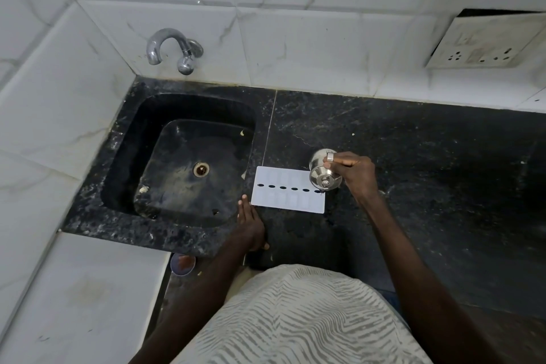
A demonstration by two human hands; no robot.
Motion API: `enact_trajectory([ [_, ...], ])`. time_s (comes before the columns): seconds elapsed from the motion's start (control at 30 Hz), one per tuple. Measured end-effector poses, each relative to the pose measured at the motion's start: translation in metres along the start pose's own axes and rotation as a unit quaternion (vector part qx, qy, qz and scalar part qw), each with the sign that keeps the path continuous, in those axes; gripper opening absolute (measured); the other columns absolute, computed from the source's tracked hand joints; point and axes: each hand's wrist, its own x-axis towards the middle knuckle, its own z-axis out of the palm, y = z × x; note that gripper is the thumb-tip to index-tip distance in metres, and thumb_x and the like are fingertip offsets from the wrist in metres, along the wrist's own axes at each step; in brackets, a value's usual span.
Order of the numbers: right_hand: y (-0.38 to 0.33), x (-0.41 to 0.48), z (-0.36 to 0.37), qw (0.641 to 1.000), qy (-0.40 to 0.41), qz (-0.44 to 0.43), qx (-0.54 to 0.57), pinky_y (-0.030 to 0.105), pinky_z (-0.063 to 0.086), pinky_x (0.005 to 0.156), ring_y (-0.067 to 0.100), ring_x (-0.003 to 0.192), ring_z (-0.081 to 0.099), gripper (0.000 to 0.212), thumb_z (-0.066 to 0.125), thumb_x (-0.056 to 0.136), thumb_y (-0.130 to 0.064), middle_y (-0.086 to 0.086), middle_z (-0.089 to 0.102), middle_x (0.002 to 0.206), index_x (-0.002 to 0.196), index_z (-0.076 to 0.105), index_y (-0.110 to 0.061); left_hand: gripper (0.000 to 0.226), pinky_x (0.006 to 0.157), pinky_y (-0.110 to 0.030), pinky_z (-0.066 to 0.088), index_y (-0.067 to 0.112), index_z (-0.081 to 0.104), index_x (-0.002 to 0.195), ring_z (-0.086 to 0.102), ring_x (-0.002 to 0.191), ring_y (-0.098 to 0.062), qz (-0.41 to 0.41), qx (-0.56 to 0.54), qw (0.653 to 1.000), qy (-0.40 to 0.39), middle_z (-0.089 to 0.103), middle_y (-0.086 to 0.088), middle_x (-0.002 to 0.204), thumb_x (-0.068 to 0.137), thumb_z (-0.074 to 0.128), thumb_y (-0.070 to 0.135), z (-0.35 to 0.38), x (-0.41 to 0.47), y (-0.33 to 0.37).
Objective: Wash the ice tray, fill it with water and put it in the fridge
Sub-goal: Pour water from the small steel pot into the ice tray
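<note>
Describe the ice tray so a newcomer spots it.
On the black granite counter, look right of the sunken black sink. The flat white rectangular plastic ice tray lies there, its right end partly hidden by a shiny steel pot. Its white face and middle row of dark oval slots set it apart.

No text, label, brand, number or sign can be read anywhere in the view. The wall socket plate [484, 41], at 2 o'clock, has faint marks on its face, but they are too blurred to make out.
</note>
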Motion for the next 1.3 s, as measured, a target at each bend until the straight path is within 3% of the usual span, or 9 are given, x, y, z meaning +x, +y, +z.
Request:
enact_trajectory([
  [0.13,0.001,0.001,0.000,1.000,0.000,-0.002,0.001,0.031,0.061,0.084,0.017,0.092,0.075,0.023,0.085,0.079,0.002,0.008,0.078,0.101,0.101,0.081,0.001,0.130,0.131,-0.052,-0.001,-0.018,-0.024,0.152,-0.029,0.152,-0.048,-0.005,-0.007,1.000,-0.001,-0.037,-0.033,0.159,0.090,0.079,0.034,0.000,0.001,0.001],
  [0.47,0.000,0.005,0.006,0.994,0.025,0.067,0.081,0.046,0.062,0.092,0.038,0.099,0.075,0.023,0.086,0.079,-0.002,0.014,0.079,0.102,0.100,0.081,0.002,0.131,0.131,-0.051,-0.002,-0.018,-0.023,0.152,-0.029,0.152,-0.048,-0.008,-0.005,1.000,-0.002,-0.037,-0.033,0.159,0.090,0.079,0.036,0.000,0.002,0.000],
  [0.83,-0.001,-0.002,0.026,0.999,-0.003,0.001,0.041,0.036,0.060,0.085,0.021,0.093,0.075,0.020,0.085,0.079,0.000,0.010,0.078,0.100,0.099,0.082,0.001,0.131,0.131,-0.052,0.000,-0.017,-0.024,0.152,-0.029,0.152,-0.048,-0.007,-0.009,1.000,-0.005,-0.037,-0.033,0.159,0.090,0.079,0.035,0.000,0.002,0.001],
  [1.03,-0.001,-0.001,0.026,0.999,0.003,-0.014,0.038,0.038,0.061,0.087,0.026,0.094,0.075,0.020,0.084,0.079,0.004,0.012,0.078,0.099,0.099,0.081,0.001,0.132,0.131,-0.052,-0.001,-0.016,-0.025,0.152,-0.030,0.152,-0.047,-0.005,-0.011,1.000,-0.006,-0.038,-0.032,0.159,0.089,0.079,0.035,0.000,0.002,0.000],
  [1.2,-0.003,-0.001,0.025,0.999,0.011,-0.026,0.032,0.025,0.059,0.079,0.016,0.088,0.074,0.021,0.084,0.079,0.004,0.013,0.078,0.100,0.099,0.080,0.005,0.131,0.131,-0.052,-0.002,-0.017,-0.024,0.152,-0.029,0.152,-0.048,-0.005,-0.009,1.000,-0.004,-0.037,-0.033,0.159,0.090,0.078,0.036,0.000,0.003,0.000],
  [1.3,-0.004,0.000,0.025,0.999,0.012,-0.023,0.036,0.024,0.060,0.078,0.017,0.088,0.074,0.022,0.084,0.079,0.005,0.014,0.078,0.101,0.100,0.080,0.006,0.130,0.131,-0.052,-0.002,-0.016,-0.025,0.152,-0.029,0.152,-0.048,-0.002,-0.013,1.000,-0.006,-0.037,-0.033,0.159,0.091,0.078,0.034,0.000,0.002,0.000],
])
